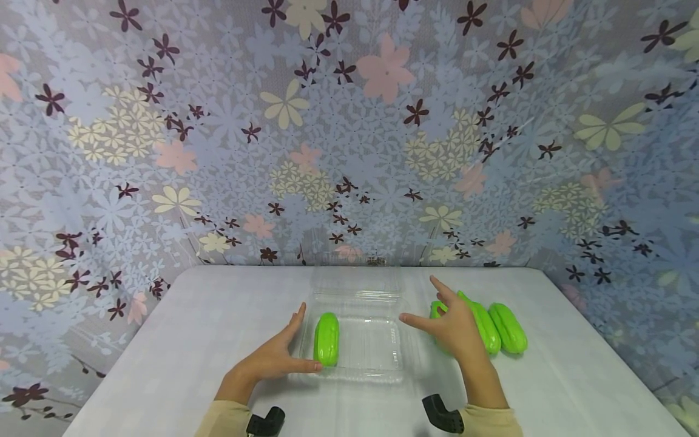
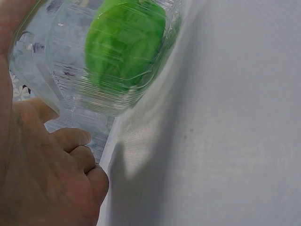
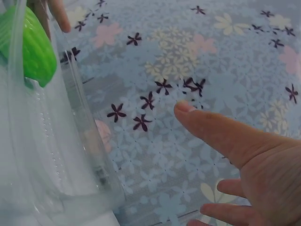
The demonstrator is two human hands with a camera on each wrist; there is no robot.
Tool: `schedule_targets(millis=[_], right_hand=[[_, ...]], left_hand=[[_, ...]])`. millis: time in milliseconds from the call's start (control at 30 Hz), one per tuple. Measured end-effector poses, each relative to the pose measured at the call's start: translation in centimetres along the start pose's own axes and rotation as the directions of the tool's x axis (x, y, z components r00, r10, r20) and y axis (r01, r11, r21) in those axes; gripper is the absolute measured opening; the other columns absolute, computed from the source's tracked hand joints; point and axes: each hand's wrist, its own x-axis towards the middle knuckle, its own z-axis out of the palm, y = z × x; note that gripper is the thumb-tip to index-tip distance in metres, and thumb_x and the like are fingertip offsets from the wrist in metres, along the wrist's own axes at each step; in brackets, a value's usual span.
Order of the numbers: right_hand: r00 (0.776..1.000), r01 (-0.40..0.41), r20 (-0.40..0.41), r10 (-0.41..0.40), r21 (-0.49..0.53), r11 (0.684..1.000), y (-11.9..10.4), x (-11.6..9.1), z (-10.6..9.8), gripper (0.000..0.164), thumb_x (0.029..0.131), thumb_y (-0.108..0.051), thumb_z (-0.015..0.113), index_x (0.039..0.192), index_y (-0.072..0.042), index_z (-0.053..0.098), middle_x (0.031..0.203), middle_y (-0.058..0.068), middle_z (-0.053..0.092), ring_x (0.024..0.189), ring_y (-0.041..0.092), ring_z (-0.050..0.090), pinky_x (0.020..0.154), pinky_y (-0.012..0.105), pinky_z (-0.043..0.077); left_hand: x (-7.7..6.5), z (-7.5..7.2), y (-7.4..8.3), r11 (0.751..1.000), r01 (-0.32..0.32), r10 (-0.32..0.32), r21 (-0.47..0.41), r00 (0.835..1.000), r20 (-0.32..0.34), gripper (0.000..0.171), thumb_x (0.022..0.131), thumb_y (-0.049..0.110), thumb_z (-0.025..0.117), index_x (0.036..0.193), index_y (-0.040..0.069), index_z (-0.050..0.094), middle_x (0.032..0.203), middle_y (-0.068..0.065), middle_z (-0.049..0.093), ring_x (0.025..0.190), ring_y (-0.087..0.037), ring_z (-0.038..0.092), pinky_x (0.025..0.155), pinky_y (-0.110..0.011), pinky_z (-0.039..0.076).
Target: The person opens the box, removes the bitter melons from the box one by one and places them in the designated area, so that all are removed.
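Note:
A clear plastic clamshell box [image 1: 371,343] lies with its lid [image 1: 356,279] raised at the back. Inside, along its left wall, is one glossy green, oblong, ridged piece [image 1: 326,340] that looks like a toy vegetable, also visible through the wall in the left wrist view [image 2: 124,44]. My left hand [image 1: 275,355] spans the box's left side, thumb at the front corner and index finger stretched toward the back. Its other fingers bend loosely in the left wrist view. My right hand [image 1: 453,321], thumb and index finger spread apart, holds nothing between the box and more green pieces.
Several similar green pieces [image 1: 508,328] lie side by side right of the box, partly covered by my right hand. A white cloth-covered table [image 1: 568,376] bears everything. Floral fabric [image 1: 349,152] hangs behind and at both sides.

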Motion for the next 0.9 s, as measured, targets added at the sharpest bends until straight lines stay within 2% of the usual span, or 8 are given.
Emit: schedule_targets(millis=[267,600,733,900], right_hand=[[0.999,0.017,0.039,-0.018,0.031,0.999,-0.6,-0.1,1.5,0.108,0.073,-0.043,0.091,0.158,-0.009,0.033,0.157,0.025,0.033,0.133,0.047,0.046,0.097,0.052,0.05],[0.99,0.087,0.098,-0.099,0.119,0.989,-1.2,-0.1,4.4,0.104,0.071,-0.034,0.093,0.156,-0.008,0.038,0.157,0.022,0.036,0.135,0.043,0.045,0.102,0.051,0.047],[0.987,0.104,0.109,-0.117,0.121,0.987,-1.5,-0.4,5.7,0.101,0.069,-0.032,0.095,0.153,-0.008,0.043,0.153,0.022,0.042,0.13,0.044,0.05,0.1,0.051,0.049],[0.983,0.099,0.147,-0.113,0.101,0.99,-1.8,-0.7,7.0,0.099,0.069,-0.033,0.095,0.152,-0.011,0.046,0.151,0.017,0.046,0.126,0.046,0.054,0.096,0.053,0.051]], left_hand=[[-0.3,-0.1,0.5,1.0,-0.006,0.006,-0.002,1.0,-0.002,0.128,0.074,0.044,0.089,0.164,0.023,0.001,0.165,-0.023,-0.001,0.15,-0.044,0.001,0.114,-0.069,0.01],[-0.2,-0.1,0.4,1.0,0.001,-0.001,0.003,1.0,0.002,0.127,0.074,0.045,0.089,0.164,0.027,0.001,0.165,-0.021,-0.002,0.15,-0.043,0.0,0.114,-0.068,0.01],[-0.1,-0.1,0.4,1.0,0.002,-0.002,0.008,1.0,-0.002,0.127,0.074,0.045,0.089,0.164,0.027,0.001,0.165,-0.022,-0.001,0.15,-0.043,0.001,0.114,-0.068,0.01],[-0.1,-0.1,0.3,1.0,0.004,-0.004,0.01,1.0,-0.006,0.128,0.073,0.045,0.089,0.164,0.026,0.001,0.166,-0.021,-0.001,0.15,-0.042,0.001,0.114,-0.068,0.01]])
